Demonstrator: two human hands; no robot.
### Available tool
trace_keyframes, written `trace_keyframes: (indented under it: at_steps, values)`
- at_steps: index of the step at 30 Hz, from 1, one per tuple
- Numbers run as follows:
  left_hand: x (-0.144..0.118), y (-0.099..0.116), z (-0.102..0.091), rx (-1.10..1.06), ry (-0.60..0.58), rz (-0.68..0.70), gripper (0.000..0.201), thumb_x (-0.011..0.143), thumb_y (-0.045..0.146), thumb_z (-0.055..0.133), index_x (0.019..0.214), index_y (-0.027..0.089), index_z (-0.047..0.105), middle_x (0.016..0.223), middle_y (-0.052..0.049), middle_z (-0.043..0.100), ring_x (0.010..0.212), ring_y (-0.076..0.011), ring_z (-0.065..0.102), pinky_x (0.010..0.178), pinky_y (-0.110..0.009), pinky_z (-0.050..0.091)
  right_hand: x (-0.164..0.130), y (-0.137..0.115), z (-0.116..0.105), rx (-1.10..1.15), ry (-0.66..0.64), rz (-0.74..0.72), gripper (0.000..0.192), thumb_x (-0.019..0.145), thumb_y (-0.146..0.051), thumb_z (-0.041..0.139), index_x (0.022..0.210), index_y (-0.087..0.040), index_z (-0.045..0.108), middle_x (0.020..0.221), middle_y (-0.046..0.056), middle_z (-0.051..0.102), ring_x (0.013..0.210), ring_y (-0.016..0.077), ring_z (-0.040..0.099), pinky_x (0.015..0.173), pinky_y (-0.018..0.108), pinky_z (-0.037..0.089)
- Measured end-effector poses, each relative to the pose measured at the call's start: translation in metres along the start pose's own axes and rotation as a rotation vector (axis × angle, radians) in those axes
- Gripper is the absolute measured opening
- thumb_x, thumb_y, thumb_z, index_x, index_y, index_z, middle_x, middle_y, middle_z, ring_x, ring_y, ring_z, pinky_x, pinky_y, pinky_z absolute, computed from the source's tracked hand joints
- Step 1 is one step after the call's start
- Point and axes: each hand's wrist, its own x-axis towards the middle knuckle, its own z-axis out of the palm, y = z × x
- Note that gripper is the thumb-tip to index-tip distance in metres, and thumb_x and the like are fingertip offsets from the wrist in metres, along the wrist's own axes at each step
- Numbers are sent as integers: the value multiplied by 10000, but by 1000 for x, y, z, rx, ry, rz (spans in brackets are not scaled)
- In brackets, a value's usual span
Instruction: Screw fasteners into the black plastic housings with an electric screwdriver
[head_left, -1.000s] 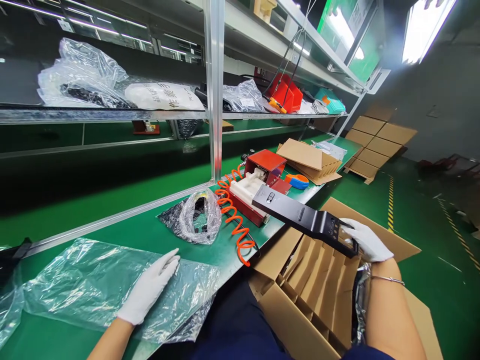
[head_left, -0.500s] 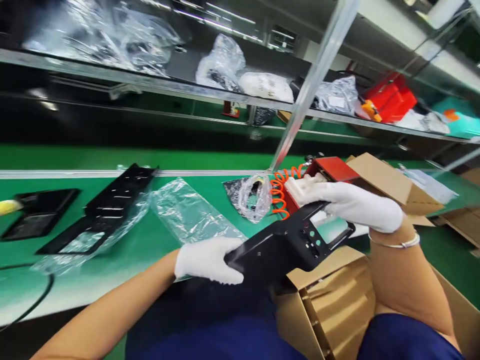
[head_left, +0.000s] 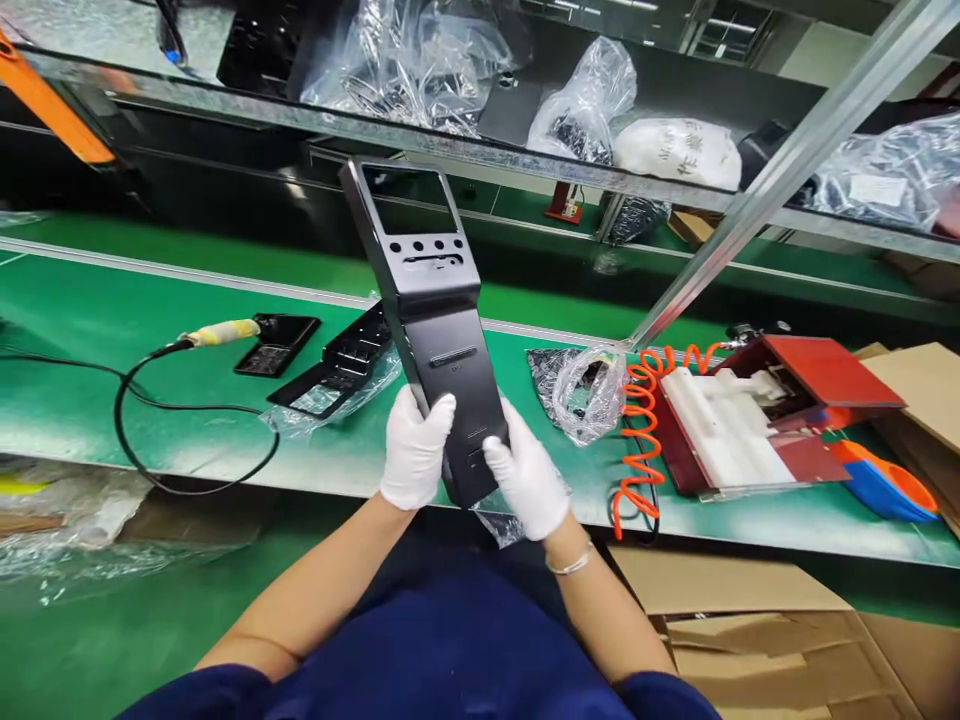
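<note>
Head view: left hand point(head_left: 415, 450) and right hand point(head_left: 527, 483), both gloved, had fingers curled tight round the bottom end of a long black panel point(head_left: 429, 310), held upright over the green bench point(head_left: 90, 310). Panel was out of the cardboard box point(head_left: 757, 625), not yet bagged; another panel point(head_left: 346, 358) lay in plastic beyond. Red fixture point(head_left: 757, 405) sat well right.

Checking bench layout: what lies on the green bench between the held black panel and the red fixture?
In the head view, a crumpled clear plastic bag of dark parts and an orange coiled hose lie between the black panel and the red fixture.
</note>
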Motion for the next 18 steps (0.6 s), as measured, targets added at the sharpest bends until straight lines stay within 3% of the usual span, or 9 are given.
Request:
trace_keyframes:
  at_steps: [2,4,9,12,15,18]
  values:
    - [-3,1,2,-21,23,29,424,715,505,767,924,208,548,916,-36,662,795,-194,627,789,-360,559,1,5,24,-28,60,-5,955,868,-754,569,1598,-182,341,1564,129,454,1466,239,496,1276,419,434]
    - [-6,4,5,-66,11,41,411,740,493,765,943,213,544,964,-44,667,834,-198,640,840,-370,567,5,5,31,-50,91,-16,949,882,-740,556,1605,-172,321,1581,135,428,1480,230,475,1293,402,409]
    - [-8,5,10,-75,16,56,390,746,475,777,925,205,560,996,-54,673,865,-200,644,859,-365,572,11,8,22,-99,84,-41,805,977,-684,355,1542,-113,412,1548,153,465,1471,215,475,1329,414,354]
    - [-5,1,10,-30,14,70,401,737,472,798,920,191,578,966,-51,672,832,-192,638,822,-353,569,9,11,16,-63,90,-43,764,978,-673,350,1512,-136,448,1523,131,498,1446,200,502,1326,396,366]
    - [1,-2,9,-105,-100,68,432,777,512,790,980,185,593,965,-49,689,818,-187,658,799,-348,574,6,9,5,136,44,-15,765,933,-699,460,1486,-171,455,1527,94,504,1422,180,534,1280,353,439]
    - [5,-2,12,-142,-246,96,477,848,580,732,1080,181,608,1084,-82,713,935,-218,696,876,-376,586,8,2,-6,399,20,58,745,886,-671,560,1431,-171,464,1489,87,544,1380,166,576,1243,332,485]
